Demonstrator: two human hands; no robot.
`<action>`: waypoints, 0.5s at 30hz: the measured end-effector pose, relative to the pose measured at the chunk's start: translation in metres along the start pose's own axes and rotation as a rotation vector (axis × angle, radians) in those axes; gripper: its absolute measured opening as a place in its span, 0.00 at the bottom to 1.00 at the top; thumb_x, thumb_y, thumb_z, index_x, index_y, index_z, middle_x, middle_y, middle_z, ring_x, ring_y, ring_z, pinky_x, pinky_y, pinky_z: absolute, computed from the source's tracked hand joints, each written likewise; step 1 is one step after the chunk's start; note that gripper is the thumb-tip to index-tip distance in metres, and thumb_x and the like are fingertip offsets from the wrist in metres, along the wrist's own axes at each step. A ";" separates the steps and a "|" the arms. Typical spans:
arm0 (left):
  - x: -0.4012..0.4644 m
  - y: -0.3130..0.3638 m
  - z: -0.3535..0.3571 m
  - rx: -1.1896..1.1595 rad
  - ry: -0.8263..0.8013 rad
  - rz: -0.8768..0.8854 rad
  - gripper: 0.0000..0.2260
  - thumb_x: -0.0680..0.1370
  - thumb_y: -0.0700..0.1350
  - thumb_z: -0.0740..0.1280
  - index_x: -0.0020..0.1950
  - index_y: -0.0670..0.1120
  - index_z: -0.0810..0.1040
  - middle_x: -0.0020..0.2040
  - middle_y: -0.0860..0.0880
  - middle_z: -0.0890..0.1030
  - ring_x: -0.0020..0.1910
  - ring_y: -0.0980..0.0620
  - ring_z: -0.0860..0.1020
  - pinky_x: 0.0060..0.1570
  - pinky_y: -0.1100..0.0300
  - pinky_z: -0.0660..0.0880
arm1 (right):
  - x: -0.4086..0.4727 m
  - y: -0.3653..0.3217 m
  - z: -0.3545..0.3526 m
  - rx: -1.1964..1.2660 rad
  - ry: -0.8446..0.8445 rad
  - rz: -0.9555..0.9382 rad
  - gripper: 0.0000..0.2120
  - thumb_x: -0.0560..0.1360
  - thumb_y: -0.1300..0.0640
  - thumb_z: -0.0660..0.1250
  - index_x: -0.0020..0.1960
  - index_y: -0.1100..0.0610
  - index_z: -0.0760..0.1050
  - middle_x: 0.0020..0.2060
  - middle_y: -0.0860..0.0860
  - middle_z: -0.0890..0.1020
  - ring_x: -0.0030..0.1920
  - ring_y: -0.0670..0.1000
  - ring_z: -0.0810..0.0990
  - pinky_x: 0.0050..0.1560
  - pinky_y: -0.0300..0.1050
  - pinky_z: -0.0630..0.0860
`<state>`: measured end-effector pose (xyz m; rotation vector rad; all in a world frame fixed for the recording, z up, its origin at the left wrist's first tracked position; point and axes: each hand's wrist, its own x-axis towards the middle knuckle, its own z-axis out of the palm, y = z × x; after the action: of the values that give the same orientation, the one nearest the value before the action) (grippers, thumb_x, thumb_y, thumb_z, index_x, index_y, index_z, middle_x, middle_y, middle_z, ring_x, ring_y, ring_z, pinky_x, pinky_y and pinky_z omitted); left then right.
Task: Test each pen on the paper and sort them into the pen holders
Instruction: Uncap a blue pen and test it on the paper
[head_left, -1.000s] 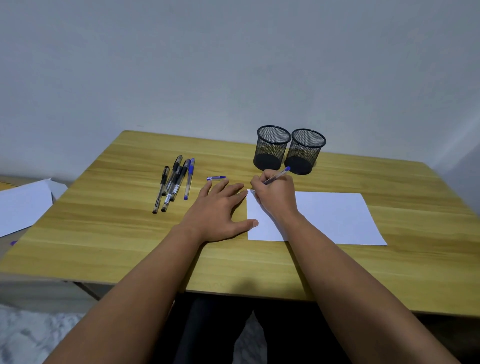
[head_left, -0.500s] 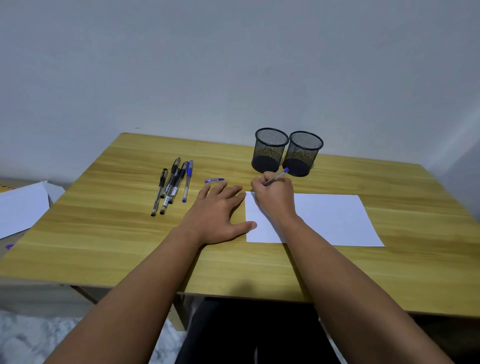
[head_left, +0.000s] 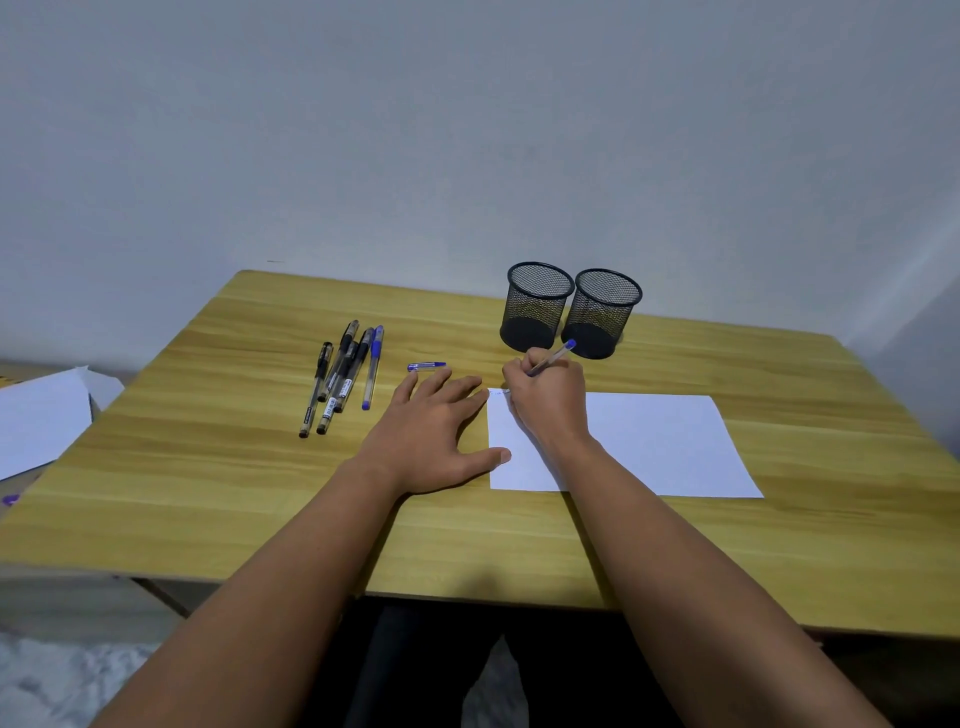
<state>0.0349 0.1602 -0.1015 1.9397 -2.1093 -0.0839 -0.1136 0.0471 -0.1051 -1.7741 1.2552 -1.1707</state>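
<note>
My right hand (head_left: 548, 402) grips a blue pen (head_left: 557, 355) with its tip down on the top left corner of the white paper (head_left: 660, 441), where a faint mark shows. My left hand (head_left: 434, 434) lies flat and open on the wooden table, thumb on the paper's left edge. A blue pen cap (head_left: 426, 366) lies just beyond its fingertips. Several pens (head_left: 343, 376), black and blue, lie in a bunch to the left. Two black mesh pen holders (head_left: 537, 306) (head_left: 602, 312) stand side by side behind my right hand, both empty.
The wooden table (head_left: 208, 467) backs onto a pale wall. White sheets (head_left: 41, 421) lie on a lower surface off the table's left edge. My legs are under the near edge.
My right hand stays at the paper's top left corner with the pen, shifting only slightly. The left hand has not moved.
</note>
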 end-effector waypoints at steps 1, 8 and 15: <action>0.000 0.000 0.000 0.002 -0.002 0.001 0.42 0.73 0.77 0.53 0.81 0.55 0.61 0.82 0.57 0.60 0.82 0.50 0.51 0.79 0.40 0.48 | 0.000 0.000 0.000 -0.004 0.002 -0.002 0.22 0.77 0.61 0.68 0.29 0.54 0.63 0.25 0.53 0.66 0.30 0.53 0.66 0.33 0.48 0.67; 0.000 0.000 0.001 -0.002 0.000 -0.004 0.42 0.73 0.77 0.54 0.81 0.56 0.62 0.82 0.57 0.60 0.82 0.50 0.51 0.79 0.40 0.48 | -0.001 0.000 0.000 0.036 -0.004 0.016 0.21 0.78 0.60 0.67 0.31 0.54 0.61 0.27 0.52 0.64 0.32 0.53 0.64 0.35 0.50 0.66; -0.001 0.000 0.001 -0.005 0.001 -0.007 0.41 0.73 0.76 0.55 0.81 0.55 0.63 0.81 0.57 0.60 0.82 0.50 0.51 0.79 0.40 0.47 | 0.001 -0.003 -0.004 0.173 0.078 0.120 0.18 0.76 0.61 0.66 0.34 0.61 0.60 0.29 0.55 0.63 0.30 0.52 0.66 0.35 0.48 0.68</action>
<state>0.0343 0.1609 -0.1024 1.9439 -2.1000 -0.0901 -0.1163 0.0467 -0.1005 -1.5202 1.2469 -1.2496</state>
